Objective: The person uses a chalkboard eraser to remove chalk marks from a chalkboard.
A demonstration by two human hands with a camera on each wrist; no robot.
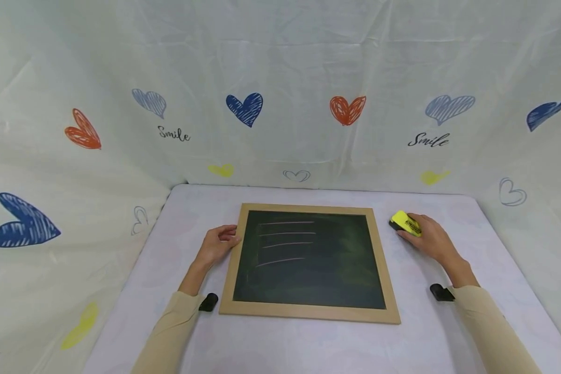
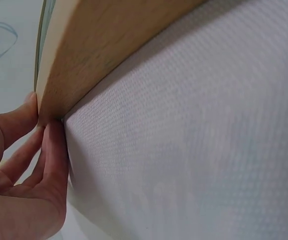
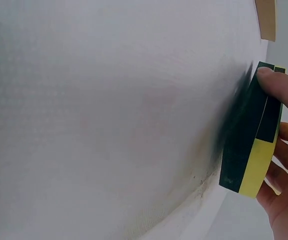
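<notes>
A small chalkboard (image 1: 308,265) in a light wooden frame lies on the table, with several thin pink chalk lines across its left half and a faint smudge at the right. My left hand (image 1: 218,245) is at the left side of the frame. In the left wrist view, its thumb (image 2: 18,120) presses the frame's edge while the other fingers bend in against the frame from the side. To the right of the chalkboard, my right hand (image 1: 427,236) grips a yellow and black board eraser (image 1: 405,223). Its dark felt side faces the table in the right wrist view.
White cloth (image 1: 449,332) covers the table. A white curtain (image 1: 290,67) printed with hearts and "Smile" hangs behind and on both sides. Black wrist cameras sit at the cuffs of both beige sleeves (image 1: 491,322).
</notes>
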